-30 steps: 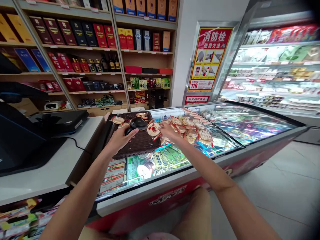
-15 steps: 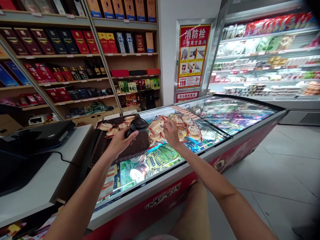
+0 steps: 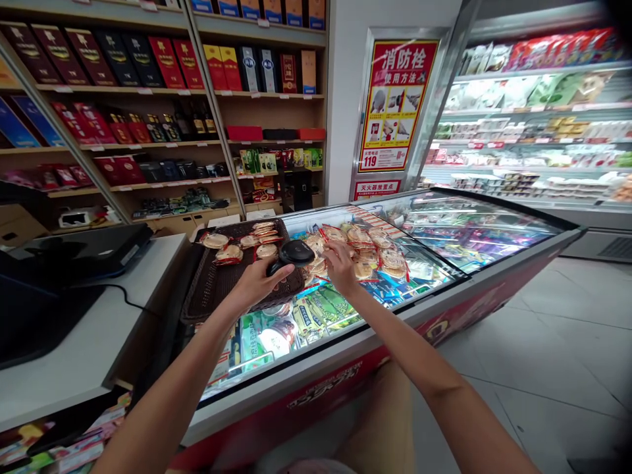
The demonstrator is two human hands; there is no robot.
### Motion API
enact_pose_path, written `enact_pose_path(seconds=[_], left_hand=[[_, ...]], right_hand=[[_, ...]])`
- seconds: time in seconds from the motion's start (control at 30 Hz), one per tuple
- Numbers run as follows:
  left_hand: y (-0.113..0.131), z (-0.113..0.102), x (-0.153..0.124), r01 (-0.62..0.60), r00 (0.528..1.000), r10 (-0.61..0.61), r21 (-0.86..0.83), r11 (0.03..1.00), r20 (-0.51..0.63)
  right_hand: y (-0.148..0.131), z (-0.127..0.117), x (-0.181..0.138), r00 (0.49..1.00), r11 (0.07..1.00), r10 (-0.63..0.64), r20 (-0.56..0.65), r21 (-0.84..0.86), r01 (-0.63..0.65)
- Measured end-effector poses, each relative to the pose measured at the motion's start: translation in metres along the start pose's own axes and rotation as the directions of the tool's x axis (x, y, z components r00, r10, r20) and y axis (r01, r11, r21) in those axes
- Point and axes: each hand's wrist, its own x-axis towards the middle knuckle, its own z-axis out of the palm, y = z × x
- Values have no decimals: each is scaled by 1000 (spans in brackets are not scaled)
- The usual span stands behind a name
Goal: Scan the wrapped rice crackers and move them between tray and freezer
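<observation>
A black handheld barcode scanner [image 3: 296, 252] is gripped in my left hand [image 3: 261, 282], its head turned to the right. My right hand [image 3: 340, 266] pinches the edge of a clear packet of round flat biscuits [image 3: 317, 262], close in front of the scanner head, which partly hides it. Behind and right of that hand, several similar packets [image 3: 392, 258] with red edges are heaped on the freezer's glass top. More packets [image 3: 230, 253] lie in a dark brown woven basket [image 3: 202, 289] under and left of the scanner.
The chest freezer [image 3: 316, 355] holds coloured packs under its glass. A white counter [image 3: 143, 283] with a dark device and cable stands at left. Shelves of boxed bottles [image 3: 162, 62] rise behind; a lit open fridge [image 3: 533, 125] is at back right.
The scanner and my left hand have moved right, closer to the packet at my right hand. The view has shifted slightly, and the scanner now covers part of the packet.
</observation>
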Motion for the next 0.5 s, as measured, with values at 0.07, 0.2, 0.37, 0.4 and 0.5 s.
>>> enact_pose_path(seconds=[0.07,0.2,0.37,0.4,0.5], left_hand=[[-3,0,2,5,1000,-5,17,1000,-6],[-12,-2,5,9,1000,-9,33,999,-8],[-28,-8,6,31,999,-31,26,999,-27],[-32,-11,5,42,999,-41,27,999,-36],[-41,-23,1,79,994,-77,31,996,-71]], right_hand=[[-2,2,-1,999,1000,22,45,-2,-22],[-6,7,-3,980,993,118,159,-9,-118],[-6,14,4,962,973,210,176,-131,-189],[-5,16,7,958,964,226,175,-181,-194],[5,27,18,945,934,247,214,-312,-173]])
